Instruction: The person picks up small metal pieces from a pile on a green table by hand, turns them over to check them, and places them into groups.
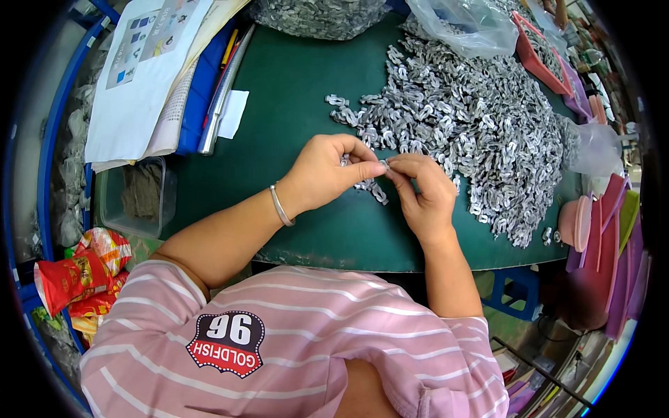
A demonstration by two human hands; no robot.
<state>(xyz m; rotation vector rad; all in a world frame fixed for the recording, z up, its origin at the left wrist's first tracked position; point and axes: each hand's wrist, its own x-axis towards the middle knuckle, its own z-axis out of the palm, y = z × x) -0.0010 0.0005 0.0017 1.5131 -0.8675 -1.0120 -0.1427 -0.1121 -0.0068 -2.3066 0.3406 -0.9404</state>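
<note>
At the near-left edge of the metal-piece pile (pixel 463 125), left hand (pixel 319 173) and right hand (pixel 426 198) pinch one small piece (pixel 384 164), presumably for two-sided control.

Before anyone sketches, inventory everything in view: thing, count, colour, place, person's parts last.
Heap of small metal pieces: uncountable, silver, right
Pinched small metal piece: one, silver, between fingertips
Flat tabletop: one, green, beneath heap
Filled plastic bag: one, clear, top centre
Loose plastic bags: two or more, clear, upper right
Rectangular plastic tray: one, red, upper right
Paper sheets: several, white, upper left
Plastic bin: one, blue, beside sheets
Rectangular plastic box: one, clear, left
Shiny packets: several, mostly red, left
Plastic stool: one, blue, lower right
Clutter: uncountable, mixed colours, right rim
Bracelet: one, silver, left wrist
Striped shirt: one, pink-white, bottom
Left hand: one, bare, centre
Right hand: one, bare, centre
</note>
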